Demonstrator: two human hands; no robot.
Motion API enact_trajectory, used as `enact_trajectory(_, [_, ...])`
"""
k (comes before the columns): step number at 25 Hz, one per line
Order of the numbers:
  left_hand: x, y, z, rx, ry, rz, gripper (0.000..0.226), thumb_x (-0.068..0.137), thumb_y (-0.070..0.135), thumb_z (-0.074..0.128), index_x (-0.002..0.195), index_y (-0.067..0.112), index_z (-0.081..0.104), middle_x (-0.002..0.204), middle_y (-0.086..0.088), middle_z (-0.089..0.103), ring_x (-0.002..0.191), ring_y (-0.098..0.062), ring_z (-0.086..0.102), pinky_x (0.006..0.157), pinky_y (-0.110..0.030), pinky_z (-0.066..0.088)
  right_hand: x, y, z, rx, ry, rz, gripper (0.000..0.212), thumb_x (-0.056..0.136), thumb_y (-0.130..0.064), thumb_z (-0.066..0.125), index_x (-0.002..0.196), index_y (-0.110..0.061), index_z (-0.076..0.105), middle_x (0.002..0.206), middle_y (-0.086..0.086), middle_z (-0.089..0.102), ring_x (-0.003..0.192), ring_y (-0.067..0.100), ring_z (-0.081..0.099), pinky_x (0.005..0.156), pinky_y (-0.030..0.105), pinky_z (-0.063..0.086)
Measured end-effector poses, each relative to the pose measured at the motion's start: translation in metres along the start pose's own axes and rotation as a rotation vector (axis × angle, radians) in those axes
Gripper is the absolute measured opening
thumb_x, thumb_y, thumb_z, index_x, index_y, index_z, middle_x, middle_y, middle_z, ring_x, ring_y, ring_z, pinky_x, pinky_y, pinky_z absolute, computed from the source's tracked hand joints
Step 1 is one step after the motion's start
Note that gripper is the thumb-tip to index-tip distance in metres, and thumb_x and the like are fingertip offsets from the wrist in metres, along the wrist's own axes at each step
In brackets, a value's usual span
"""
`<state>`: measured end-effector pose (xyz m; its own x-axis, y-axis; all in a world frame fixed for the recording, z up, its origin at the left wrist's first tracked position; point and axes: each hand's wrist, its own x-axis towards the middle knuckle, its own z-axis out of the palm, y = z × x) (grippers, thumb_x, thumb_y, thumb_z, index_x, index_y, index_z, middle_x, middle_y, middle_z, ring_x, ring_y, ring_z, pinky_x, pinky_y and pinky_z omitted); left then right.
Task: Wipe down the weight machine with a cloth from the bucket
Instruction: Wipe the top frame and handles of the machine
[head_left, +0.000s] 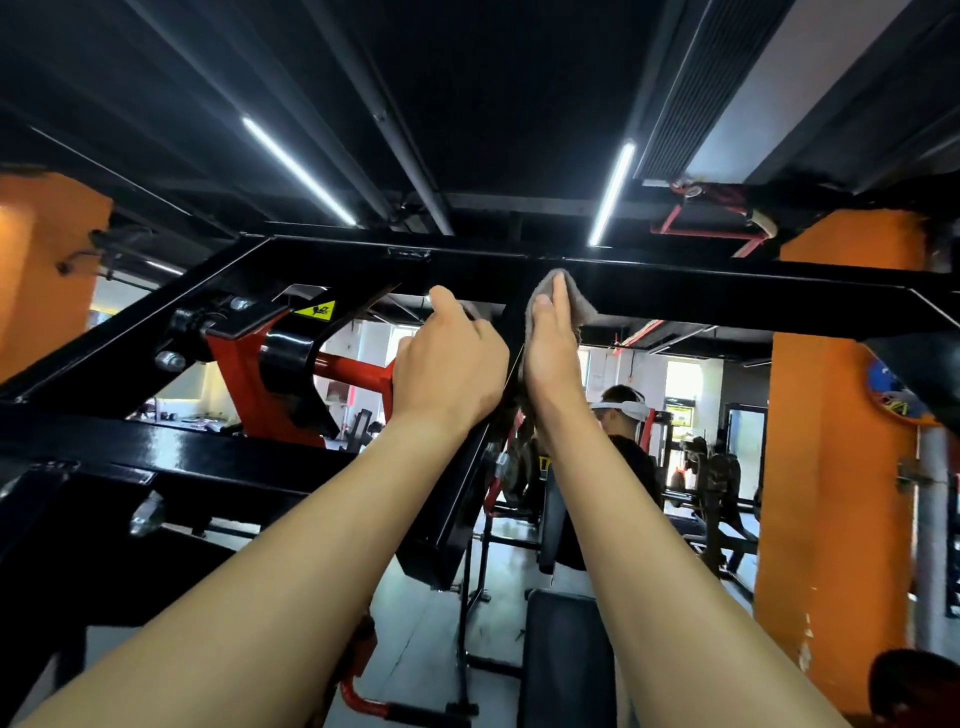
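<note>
One right hand (550, 358) presses cloth (577, 302) against black crossbar (727, 292).

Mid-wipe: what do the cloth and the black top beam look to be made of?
The cloth looks like grey microfibre or terry, matte: fuzzy nap, soft folds under the right hand. The black top beam appears to be box-section steel with glossy paint or powder coat: sharp edges, streaks of reflected light; the metal itself is a guess.
</note>
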<state>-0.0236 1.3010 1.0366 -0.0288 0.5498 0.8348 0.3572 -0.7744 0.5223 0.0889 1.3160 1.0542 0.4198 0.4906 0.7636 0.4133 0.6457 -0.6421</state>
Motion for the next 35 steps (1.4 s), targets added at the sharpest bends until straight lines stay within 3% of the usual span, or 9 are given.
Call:
enact_trajectory(3, [0.001,-0.001,0.002,0.013,0.022,-0.016,0.013,0.099,0.021,0.04,0.106,0.011,0.042,0.093,-0.008,0.063,0.094,-0.039,0.058,0.089,-0.05,0.048,-0.028,0.003,0.004,0.072,0.014,0.115,0.075,0.093,-0.063,0.032,0.161,-0.032,0.026,0.149,-0.009,0.041,0.146,0.018,0.035,0.126,0.048,0.02])
enact_trajectory(6, [0.0,0.003,0.0,0.09,0.019,-0.034,0.021,0.099,0.02,0.04,0.113,0.005,0.046,0.095,-0.011,0.062,0.095,-0.04,0.057,0.081,-0.044,0.046,-0.054,0.005,-0.003,-0.027,-0.028,0.15,0.055,0.109,-0.046,0.025,0.162,-0.032,0.026,0.16,-0.003,0.039,0.147,0.019,0.034,0.119,0.036,0.021])
enact_trajectory(10, [-0.004,0.005,-0.01,0.166,-0.094,-0.032,0.026,0.104,0.025,0.032,0.11,0.007,0.051,0.106,-0.017,0.066,0.101,-0.041,0.058,0.085,-0.043,0.045,-0.036,0.001,-0.014,-0.124,-0.044,0.124,0.054,0.107,-0.044,0.024,0.153,-0.024,0.043,0.146,0.01,0.054,0.136,0.029,0.049,0.112,0.04,0.035])
enact_trajectory(12, [-0.01,0.001,-0.019,0.149,-0.153,-0.013,0.029,0.107,0.03,0.028,0.103,0.012,0.05,0.103,-0.014,0.066,0.101,-0.038,0.058,0.088,-0.045,0.044,-0.04,-0.003,-0.01,-0.121,-0.027,0.135,0.054,0.108,-0.042,0.024,0.158,-0.026,0.037,0.153,0.007,0.048,0.142,0.026,0.044,0.119,0.043,0.031])
enact_trajectory(15, [-0.018,-0.014,-0.034,0.155,-0.173,0.044,0.031,0.108,0.032,0.028,0.1,0.016,0.053,0.09,-0.005,0.065,0.09,-0.029,0.06,0.081,-0.045,0.047,-0.085,0.003,-0.002,-0.114,-0.001,0.027,0.051,0.112,-0.037,0.024,0.163,-0.03,0.023,0.168,-0.008,0.025,0.153,0.011,0.024,0.12,0.027,0.02])
enact_trajectory(21, [-0.015,-0.029,-0.04,-0.038,-0.147,0.016,0.03,0.106,0.026,0.037,0.106,0.023,0.066,0.104,0.002,0.071,0.095,-0.023,0.066,0.086,-0.039,0.054,-0.067,-0.012,-0.005,-0.532,-0.046,-0.273,0.047,0.11,-0.027,0.034,0.155,-0.019,0.044,0.167,-0.004,0.03,0.153,0.015,0.023,0.124,0.03,0.016])
enact_trajectory(26, [-0.021,-0.045,-0.061,-0.255,-0.162,0.023,0.029,0.104,0.027,0.036,0.104,0.024,0.064,0.103,0.005,0.07,0.092,-0.015,0.068,0.082,-0.047,0.06,-0.105,-0.014,0.001,-0.75,-0.143,-0.306,0.044,0.107,-0.025,0.034,0.143,-0.023,0.059,0.161,-0.005,0.04,0.153,0.018,0.022,0.126,0.034,0.012])
enact_trajectory(31, [-0.041,-0.068,-0.086,-0.174,-0.203,0.204,0.022,0.091,0.011,0.046,0.104,0.023,0.059,0.099,0.004,0.064,0.087,-0.016,0.062,0.082,-0.041,0.053,-0.1,-0.032,0.005,-0.919,-0.199,-0.219,0.047,0.105,-0.024,0.033,0.145,-0.025,0.057,0.164,-0.004,0.037,0.153,0.024,0.021,0.126,0.035,0.01])
enact_trajectory(35, [-0.051,-0.078,-0.098,-0.031,-0.305,0.224,0.017,0.093,0.017,0.048,0.109,0.024,0.05,0.101,0.004,0.063,0.09,-0.022,0.059,0.081,-0.041,0.048,-0.146,-0.033,0.019,-0.983,-0.191,-0.182,0.046,0.109,-0.024,0.033,0.151,-0.026,0.051,0.162,-0.007,0.039,0.153,0.025,0.021,0.125,0.036,0.011])
